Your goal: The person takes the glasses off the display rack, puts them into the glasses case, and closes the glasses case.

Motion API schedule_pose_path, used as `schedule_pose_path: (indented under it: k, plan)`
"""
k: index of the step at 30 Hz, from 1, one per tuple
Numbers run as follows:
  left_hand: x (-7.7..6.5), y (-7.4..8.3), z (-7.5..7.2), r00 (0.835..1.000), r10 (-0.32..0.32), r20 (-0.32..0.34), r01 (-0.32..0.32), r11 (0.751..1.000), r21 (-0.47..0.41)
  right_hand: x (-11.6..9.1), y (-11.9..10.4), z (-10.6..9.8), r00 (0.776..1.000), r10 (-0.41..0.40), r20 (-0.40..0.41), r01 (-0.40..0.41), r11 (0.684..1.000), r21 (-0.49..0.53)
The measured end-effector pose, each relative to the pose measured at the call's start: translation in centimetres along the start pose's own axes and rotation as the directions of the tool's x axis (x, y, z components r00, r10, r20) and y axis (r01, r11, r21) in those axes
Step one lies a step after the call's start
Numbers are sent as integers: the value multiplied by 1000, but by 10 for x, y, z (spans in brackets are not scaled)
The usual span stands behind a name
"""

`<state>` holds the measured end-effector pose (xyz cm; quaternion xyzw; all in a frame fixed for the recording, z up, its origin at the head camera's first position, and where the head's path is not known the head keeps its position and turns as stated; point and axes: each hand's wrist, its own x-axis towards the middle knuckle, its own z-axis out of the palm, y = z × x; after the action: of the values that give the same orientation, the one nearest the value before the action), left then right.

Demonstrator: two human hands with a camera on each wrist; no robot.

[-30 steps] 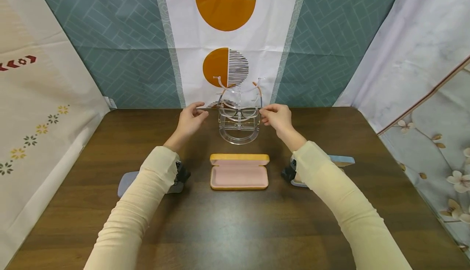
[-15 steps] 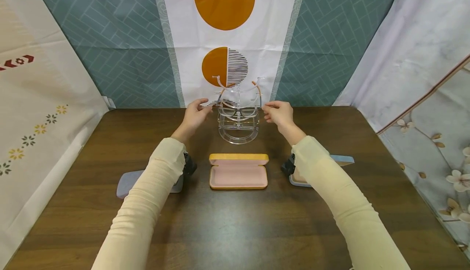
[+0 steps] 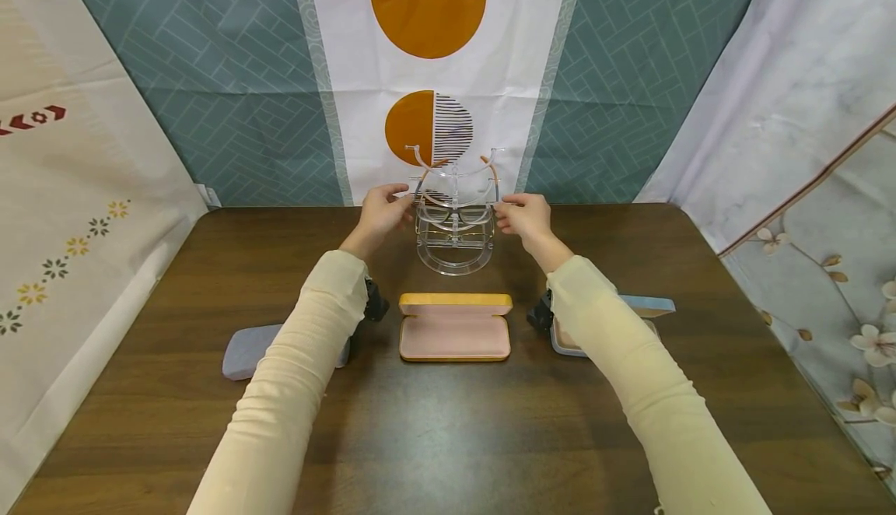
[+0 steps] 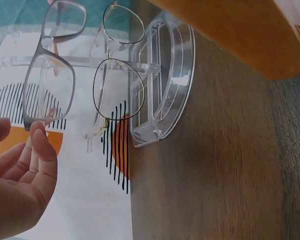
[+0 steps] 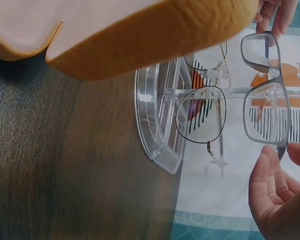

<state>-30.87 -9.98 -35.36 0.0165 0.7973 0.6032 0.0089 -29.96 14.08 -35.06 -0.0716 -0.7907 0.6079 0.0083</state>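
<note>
A clear acrylic display stand (image 3: 455,260) at the table's back holds two pairs of eyeglasses. The grey-framed eyeglasses (image 5: 286,112) sit above a thin, round-lensed metal pair (image 4: 95,92). My right hand (image 3: 525,215) pinches the right corner of the grey frame between thumb and fingers. At the opposite corner, my left hand (image 3: 385,210) has its fingertips right at the frame, its thumb apart from it in the left wrist view. A yellow eyeglass case (image 3: 455,359) with pink lining lies open in front of the stand.
A grey-blue case (image 3: 248,350) lies partly under the left forearm's line of sight. A light blue open case (image 3: 647,305) is partly hidden by the right sleeve. Behind the brown table (image 3: 448,437) hangs a patterned cloth (image 3: 595,110).
My left hand has moved right and slightly up to the grey eyeglasses' corner. My right hand drew slightly away from the frame, then came back in. The stand and cases stay put.
</note>
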Motion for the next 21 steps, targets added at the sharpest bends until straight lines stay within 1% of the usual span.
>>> schedule_pose_path:
  k: [4,8,13,18,21]
  plan:
    - [4,-2,5,1000,8,-18,-8,1000,28,1,1,4,1000,-11,-16,11,1000,1]
    - [7,-3,9,999,5,-34,-4,1000,28,1,0,5,1000,-3,-21,3,1000,7]
    - [6,-1,11,999,7,-34,-6,999,35,2,-2,7,1000,14,-18,-14,1000,16]
    - [5,1,11,999,7,-36,-6,999,45,2,-3,9,1000,9,-23,-9,1000,17]
    - [5,1,11,999,0,-39,1,999,32,2,-3,10,1000,7,-21,-6,1000,25]
